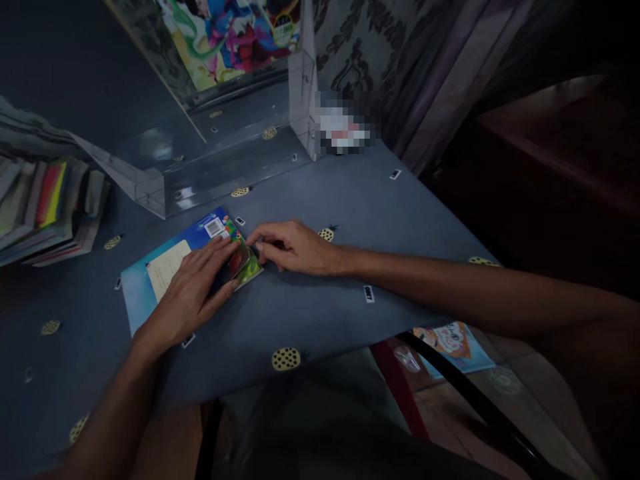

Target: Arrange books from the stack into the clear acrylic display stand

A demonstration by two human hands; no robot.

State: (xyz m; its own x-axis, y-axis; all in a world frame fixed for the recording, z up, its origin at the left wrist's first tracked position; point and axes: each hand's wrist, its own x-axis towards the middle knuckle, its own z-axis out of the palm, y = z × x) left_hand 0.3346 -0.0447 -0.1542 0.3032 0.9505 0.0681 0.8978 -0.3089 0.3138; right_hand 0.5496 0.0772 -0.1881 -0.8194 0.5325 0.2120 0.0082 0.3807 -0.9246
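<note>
A thin book (145, 290) with a blue cover, a cream text panel and a white barcode label lies on the dark cloth-covered table, tilted to my view. My left hand (195, 280) rests flat across its right part, fingers stretched out. At the book's right edge is my right hand (295, 247), its fingers curled and the tips of thumb and forefinger close to that edge. Whatever may be between those tips is too small to make out. Partly under my left fingers, a dark rounded shape (239, 261) with a shiny rim shows on the colourful cover corner.
A clear plastic stand (225, 170) is behind the book, with a colourful picture (235, 40) above it. Stacked books (50, 207) sit at the left. A blurred-out item (345, 130) stands at the back right. Below the table's edge lies a blue and orange packet (455, 347).
</note>
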